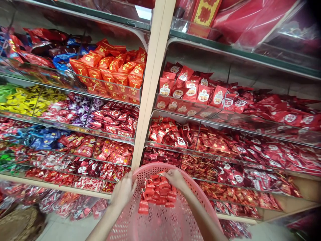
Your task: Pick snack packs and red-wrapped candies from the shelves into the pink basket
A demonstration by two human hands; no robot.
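A pink perforated plastic basket (200, 197) is in front of me at the bottom centre. My left hand (124, 190) grips its left rim, fingers curled over the edge. Inside the basket lies a pile of small red-wrapped candies (159, 192). My right hand (175, 178) reaches over the basket to the top of this pile, thumb and fingers pinched on a red-wrapped candy (162, 174). The lower inside of the basket shows its bare pink wall.
Shelves with clear front panels rise ahead, split by a pale wooden post (150, 77). Orange-red snack packets (107, 73) fill the left, red cookie packets (193, 90) the right. Bagged goods (72, 204) lie below on the floor, with a woven basket (21, 222) at lower left.
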